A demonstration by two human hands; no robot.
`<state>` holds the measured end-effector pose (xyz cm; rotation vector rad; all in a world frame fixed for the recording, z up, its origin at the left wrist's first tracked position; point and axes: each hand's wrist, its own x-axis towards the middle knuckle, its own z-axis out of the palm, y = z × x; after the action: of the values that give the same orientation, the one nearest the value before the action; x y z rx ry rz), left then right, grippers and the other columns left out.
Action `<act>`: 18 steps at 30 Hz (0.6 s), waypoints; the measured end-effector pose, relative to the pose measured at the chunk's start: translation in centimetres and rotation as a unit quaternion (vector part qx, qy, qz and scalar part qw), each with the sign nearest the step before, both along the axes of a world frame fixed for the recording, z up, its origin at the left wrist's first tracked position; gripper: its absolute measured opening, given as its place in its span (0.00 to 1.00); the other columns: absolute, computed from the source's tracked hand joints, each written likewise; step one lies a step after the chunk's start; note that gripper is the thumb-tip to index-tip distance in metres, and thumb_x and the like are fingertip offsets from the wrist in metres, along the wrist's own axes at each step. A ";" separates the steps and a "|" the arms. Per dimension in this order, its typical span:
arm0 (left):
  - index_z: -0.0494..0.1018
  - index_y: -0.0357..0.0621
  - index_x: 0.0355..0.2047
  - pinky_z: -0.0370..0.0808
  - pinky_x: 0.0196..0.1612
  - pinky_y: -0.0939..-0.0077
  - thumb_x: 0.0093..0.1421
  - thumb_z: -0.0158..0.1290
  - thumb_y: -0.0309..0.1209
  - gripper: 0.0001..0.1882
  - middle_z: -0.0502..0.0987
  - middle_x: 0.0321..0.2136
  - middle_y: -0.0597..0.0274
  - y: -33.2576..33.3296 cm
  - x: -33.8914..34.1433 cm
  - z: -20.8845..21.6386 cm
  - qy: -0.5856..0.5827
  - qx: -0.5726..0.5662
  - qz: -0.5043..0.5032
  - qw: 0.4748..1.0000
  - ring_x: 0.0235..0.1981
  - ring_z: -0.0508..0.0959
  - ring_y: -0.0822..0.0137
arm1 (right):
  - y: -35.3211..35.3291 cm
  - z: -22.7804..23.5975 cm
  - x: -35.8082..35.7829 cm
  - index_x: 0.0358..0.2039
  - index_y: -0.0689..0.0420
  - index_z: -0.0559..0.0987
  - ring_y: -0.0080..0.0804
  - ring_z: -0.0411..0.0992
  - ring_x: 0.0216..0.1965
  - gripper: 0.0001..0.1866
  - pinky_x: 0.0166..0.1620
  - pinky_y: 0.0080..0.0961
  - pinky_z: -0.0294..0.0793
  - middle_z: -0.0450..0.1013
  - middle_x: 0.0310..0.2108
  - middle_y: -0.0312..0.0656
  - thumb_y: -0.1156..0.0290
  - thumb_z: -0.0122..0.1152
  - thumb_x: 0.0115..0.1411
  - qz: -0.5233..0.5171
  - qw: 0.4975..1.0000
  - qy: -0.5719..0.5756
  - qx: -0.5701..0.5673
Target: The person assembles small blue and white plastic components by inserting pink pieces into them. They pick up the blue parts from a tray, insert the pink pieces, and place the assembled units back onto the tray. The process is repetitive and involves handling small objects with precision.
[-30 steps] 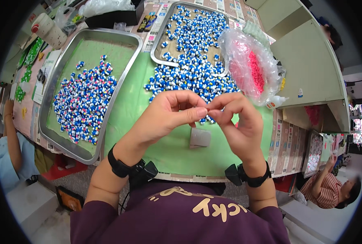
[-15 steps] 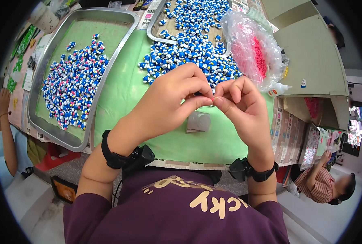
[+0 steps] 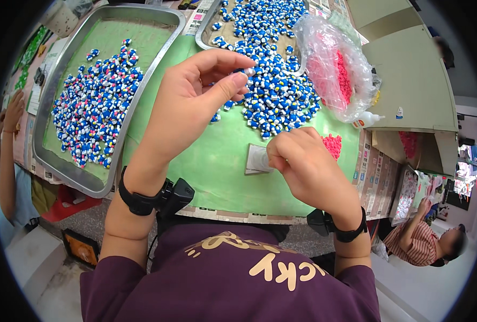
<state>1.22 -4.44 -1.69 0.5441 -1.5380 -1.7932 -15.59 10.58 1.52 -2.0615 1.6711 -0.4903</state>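
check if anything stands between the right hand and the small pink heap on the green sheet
Nothing visible does: the pink heap lies beside the knuckles of the right hand, on the green sheet. The white bottle is beyond the heap, off that path.

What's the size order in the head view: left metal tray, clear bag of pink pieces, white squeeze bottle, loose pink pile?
1. Left metal tray
2. Clear bag of pink pieces
3. White squeeze bottle and loose pink pile: too alike to rank
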 end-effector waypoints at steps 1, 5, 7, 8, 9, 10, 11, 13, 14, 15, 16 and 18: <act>0.75 0.34 0.47 0.76 0.44 0.80 0.61 0.54 0.22 0.13 0.79 0.41 0.59 0.0 0.1 0.0 -0.009 -0.004 -0.011 1.000 0.39 0.78 0.73 | -0.2 0.0 0.1 0.27 0.55 0.66 0.40 0.67 0.31 0.09 0.40 0.33 0.61 0.67 0.25 0.39 0.84 0.52 0.47 0.002 1.000 -0.001 -0.005; 0.74 0.33 0.47 0.76 0.46 0.78 0.60 0.55 0.21 0.14 0.78 0.44 0.57 0.1 0.0 -0.2 -0.004 0.011 -0.026 1.000 0.41 0.79 0.72 | -0.5 -0.3 0.2 0.27 0.55 0.67 0.41 0.68 0.31 0.08 0.39 0.34 0.60 0.67 0.24 0.39 0.84 0.51 0.49 -0.010 1.000 -0.018 -0.015; 0.74 0.33 0.47 0.76 0.47 0.77 0.60 0.54 0.21 0.14 0.78 0.44 0.57 0.2 -0.2 -0.5 0.006 -0.010 -0.012 1.000 0.41 0.79 0.71 | -0.6 -0.3 0.2 0.27 0.55 0.66 0.39 0.68 0.32 0.10 0.41 0.31 0.61 0.67 0.25 0.38 0.85 0.54 0.48 -0.025 0.999 -0.022 -0.001; 0.74 0.33 0.48 0.77 0.47 0.77 0.60 0.54 0.21 0.14 0.78 0.45 0.56 0.2 -0.3 -0.5 0.011 -0.021 -0.006 1.000 0.41 0.79 0.71 | -0.5 -0.3 0.1 0.27 0.56 0.66 0.38 0.68 0.32 0.11 0.41 0.30 0.61 0.67 0.26 0.37 0.86 0.55 0.47 -0.034 0.999 -0.023 0.006; 0.74 0.33 0.48 0.77 0.47 0.77 0.60 0.54 0.21 0.14 0.78 0.45 0.56 0.2 -0.2 -0.4 0.010 0.010 -0.014 1.000 0.41 0.79 0.71 | -0.4 -0.3 0.0 0.27 0.56 0.66 0.38 0.68 0.32 0.11 0.42 0.30 0.61 0.68 0.26 0.36 0.86 0.56 0.47 -0.038 0.999 -0.031 0.012; 0.73 0.33 0.48 0.77 0.47 0.77 0.61 0.54 0.21 0.14 0.77 0.45 0.56 0.2 0.0 -0.3 0.009 0.041 -0.023 0.999 0.41 0.79 0.70 | -0.3 -0.3 -0.1 0.27 0.55 0.66 0.38 0.68 0.32 0.11 0.42 0.30 0.61 0.68 0.26 0.36 0.85 0.56 0.48 -0.041 0.998 -0.039 0.019; 0.73 0.33 0.48 0.77 0.47 0.77 0.61 0.54 0.21 0.14 0.77 0.45 0.55 0.2 0.1 -0.2 0.007 0.071 -0.032 0.997 0.41 0.79 0.70 | -0.3 -0.3 -0.2 0.28 0.55 0.66 0.37 0.68 0.33 0.12 0.43 0.30 0.60 0.68 0.27 0.36 0.85 0.56 0.48 -0.045 0.998 -0.048 0.024; 0.73 0.33 0.48 0.76 0.47 0.76 0.61 0.53 0.21 0.14 0.77 0.46 0.55 0.2 0.0 -0.2 0.014 0.072 -0.032 0.997 0.42 0.79 0.70 | -0.2 -0.3 -0.3 0.28 0.55 0.66 0.37 0.69 0.33 0.12 0.44 0.31 0.60 0.69 0.27 0.35 0.85 0.56 0.49 -0.048 0.997 -0.053 0.019; 0.73 0.33 0.48 0.76 0.47 0.76 0.61 0.53 0.21 0.15 0.77 0.46 0.55 0.1 0.0 -0.1 0.017 0.073 -0.033 0.997 0.42 0.79 0.69 | -0.2 -0.3 -0.3 0.28 0.55 0.66 0.37 0.69 0.33 0.12 0.44 0.31 0.60 0.69 0.27 0.35 0.85 0.56 0.49 -0.050 0.997 -0.056 0.016; 0.73 0.33 0.48 0.76 0.47 0.76 0.61 0.53 0.21 0.15 0.77 0.46 0.55 0.1 -0.1 -0.1 0.016 0.073 -0.031 0.997 0.42 0.79 0.69 | -0.2 -0.4 -0.4 0.28 0.55 0.66 0.37 0.69 0.33 0.12 0.44 0.31 0.60 0.69 0.27 0.35 0.85 0.56 0.49 -0.048 0.998 -0.049 0.015; 0.73 0.32 0.48 0.76 0.47 0.76 0.61 0.53 0.21 0.15 0.77 0.46 0.55 0.1 -0.1 -0.1 0.014 0.072 -0.028 0.997 0.42 0.79 0.69 | -0.2 -0.6 -0.3 0.28 0.55 0.66 0.37 0.69 0.33 0.12 0.44 0.31 0.60 0.69 0.27 0.35 0.85 0.56 0.49 -0.046 0.998 -0.042 0.014; 0.74 0.33 0.47 0.76 0.46 0.77 0.60 0.54 0.21 0.14 0.78 0.43 0.55 0.2 -0.2 -0.2 0.019 0.072 -0.021 0.997 0.41 0.79 0.70 | -0.3 -0.8 -0.2 0.27 0.54 0.66 0.38 0.69 0.33 0.11 0.43 0.32 0.60 0.68 0.26 0.36 0.85 0.55 0.49 -0.040 0.999 -0.036 0.001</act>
<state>0.99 -4.26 -1.88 0.5459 -1.4115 -1.9463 -15.82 10.33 0.69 -1.9581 1.7155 -0.5822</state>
